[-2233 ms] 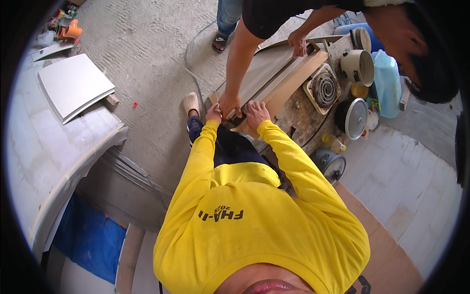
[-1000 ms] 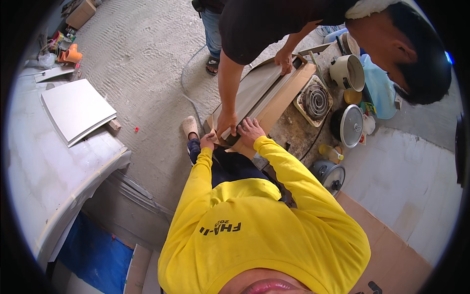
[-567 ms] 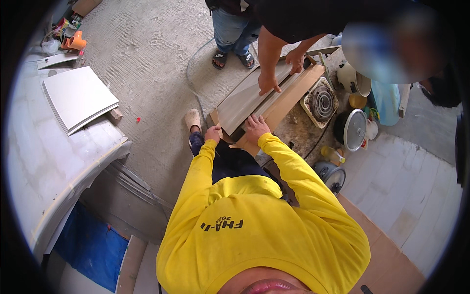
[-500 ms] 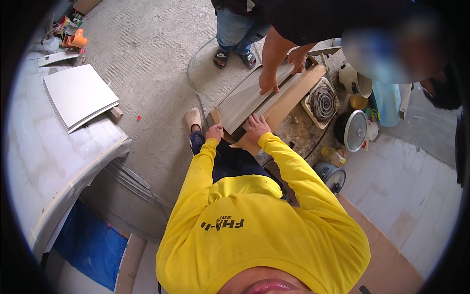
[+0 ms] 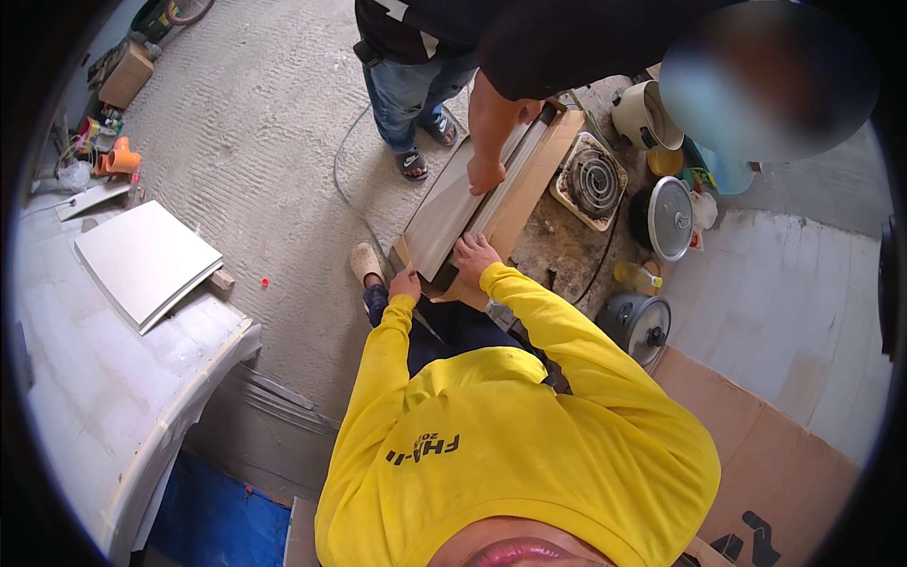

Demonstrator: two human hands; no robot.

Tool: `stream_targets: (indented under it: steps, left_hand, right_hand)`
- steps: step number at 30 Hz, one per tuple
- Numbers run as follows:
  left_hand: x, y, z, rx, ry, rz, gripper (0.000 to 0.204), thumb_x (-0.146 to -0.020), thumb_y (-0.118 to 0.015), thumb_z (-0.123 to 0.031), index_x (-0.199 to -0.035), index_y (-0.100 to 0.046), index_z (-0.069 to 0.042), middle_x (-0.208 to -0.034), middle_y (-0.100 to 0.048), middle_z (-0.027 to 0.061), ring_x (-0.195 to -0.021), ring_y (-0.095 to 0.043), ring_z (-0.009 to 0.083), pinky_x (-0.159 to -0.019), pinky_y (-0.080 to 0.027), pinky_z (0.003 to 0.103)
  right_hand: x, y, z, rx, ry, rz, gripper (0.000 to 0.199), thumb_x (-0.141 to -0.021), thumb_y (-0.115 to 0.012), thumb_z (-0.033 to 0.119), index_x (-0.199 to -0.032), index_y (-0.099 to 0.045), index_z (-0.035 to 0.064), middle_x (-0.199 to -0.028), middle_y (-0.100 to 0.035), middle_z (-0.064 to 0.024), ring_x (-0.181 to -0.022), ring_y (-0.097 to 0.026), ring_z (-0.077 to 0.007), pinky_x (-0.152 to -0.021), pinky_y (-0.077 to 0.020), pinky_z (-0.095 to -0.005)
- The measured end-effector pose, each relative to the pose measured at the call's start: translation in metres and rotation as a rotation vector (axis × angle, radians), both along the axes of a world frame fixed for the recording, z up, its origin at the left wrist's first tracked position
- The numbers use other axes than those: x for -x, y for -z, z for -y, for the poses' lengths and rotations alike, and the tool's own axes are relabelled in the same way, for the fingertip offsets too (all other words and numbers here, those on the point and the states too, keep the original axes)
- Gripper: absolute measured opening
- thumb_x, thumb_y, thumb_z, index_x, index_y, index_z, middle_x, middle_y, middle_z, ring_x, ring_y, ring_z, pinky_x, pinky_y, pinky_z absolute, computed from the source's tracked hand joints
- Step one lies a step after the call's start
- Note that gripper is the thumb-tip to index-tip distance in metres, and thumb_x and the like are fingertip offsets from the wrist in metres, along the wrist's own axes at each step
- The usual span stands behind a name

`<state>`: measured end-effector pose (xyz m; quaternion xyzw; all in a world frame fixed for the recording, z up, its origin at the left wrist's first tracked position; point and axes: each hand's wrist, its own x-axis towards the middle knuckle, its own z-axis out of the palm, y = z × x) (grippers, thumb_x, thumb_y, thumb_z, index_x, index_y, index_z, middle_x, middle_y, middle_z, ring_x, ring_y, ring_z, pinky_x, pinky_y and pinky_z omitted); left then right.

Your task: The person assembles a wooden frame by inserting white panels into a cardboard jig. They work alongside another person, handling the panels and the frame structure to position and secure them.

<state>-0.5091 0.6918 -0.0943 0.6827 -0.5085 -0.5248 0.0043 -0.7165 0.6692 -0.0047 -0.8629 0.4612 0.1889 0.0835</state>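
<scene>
A long open cardboard box lies slantwise ahead of me, with long grey planks inside it. Its near left corner is pinched in the fingers of my left hand. My right hand grips the box's near end on the right, fingertips over the edge beside the planks. Across from me, a co-worker in a dark top bends over the box. One co-worker hand presses on the planks near their middle; the other, towards the far end, is mostly hidden.
To the right are a coil burner, a rice cooker, lidded pots and a bottle of yellow liquid. A stack of white tiles sits on the left surface. A hose crosses the rough floor.
The view has shifted, so the box appears lower and further left. My hands keep their places on its near end. The co-worker's second hand has gone mostly out of sight.
</scene>
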Motion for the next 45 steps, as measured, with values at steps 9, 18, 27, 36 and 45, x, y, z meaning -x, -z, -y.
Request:
stream_targets:
  steps: [9,18,27,36,45]
  left_hand:
    - [-0.001,-0.007,0.001,-0.003,0.018,0.048,0.032,-0.085,-0.046,-0.03,-0.11,-0.06,-0.016,-0.111,-0.058,0.0149,-0.102,-0.054,0.0338,-0.089,-0.042,0.04]
    - [0.005,-0.032,0.008,-0.029,0.057,0.053,0.033,-0.083,-0.048,-0.019,-0.112,-0.058,-0.008,-0.112,-0.058,0.0129,-0.103,-0.054,0.0296,-0.09,-0.041,0.034]
    - [-0.001,-0.016,-0.001,0.048,-0.074,-0.093,0.03,-0.08,-0.05,-0.011,-0.108,-0.06,-0.007,-0.107,-0.061,0.0115,-0.1,-0.057,0.0255,-0.088,-0.042,0.031]
    - [-0.001,-0.012,-0.003,0.034,-0.113,-0.087,0.03,-0.079,-0.051,-0.01,-0.108,-0.06,-0.007,-0.106,-0.061,0.0123,-0.097,-0.058,0.0263,-0.086,-0.043,0.031]
    - [0.02,-0.033,-0.006,0.553,0.228,0.226,0.035,-0.079,-0.052,-0.028,-0.108,-0.06,-0.01,-0.111,-0.057,0.0128,-0.103,-0.054,0.0286,-0.089,-0.042,0.038]
  right_hand:
    - [-0.001,0.002,-0.006,0.058,0.069,0.02,0.043,-0.075,-0.049,0.025,-0.109,-0.055,-0.0015,-0.117,-0.048,-0.0129,-0.117,-0.035,-0.0299,-0.092,-0.0304,-0.0487]
    - [0.003,0.007,-0.01,0.069,0.097,0.08,0.043,-0.078,-0.047,0.027,-0.111,-0.055,-0.0002,-0.118,-0.048,-0.0135,-0.12,-0.035,-0.0311,-0.095,-0.0285,-0.0502]
    - [0.001,-0.002,-0.006,0.003,0.075,0.027,0.042,-0.078,-0.047,0.027,-0.108,-0.057,-0.0003,-0.115,-0.05,-0.0144,-0.118,-0.037,-0.0314,-0.095,-0.0284,-0.0501]
    - [0.0,-0.003,-0.005,0.019,0.037,-0.019,0.044,-0.077,-0.047,0.028,-0.108,-0.056,-0.0017,-0.117,-0.05,-0.0165,-0.116,-0.039,-0.0325,-0.096,-0.0291,-0.05]
    - [-0.003,-0.002,-0.002,-0.006,0.037,-0.065,0.043,-0.079,-0.048,0.027,-0.109,-0.056,-0.0024,-0.114,-0.052,-0.0178,-0.116,-0.041,-0.0337,-0.096,-0.0289,-0.0509]
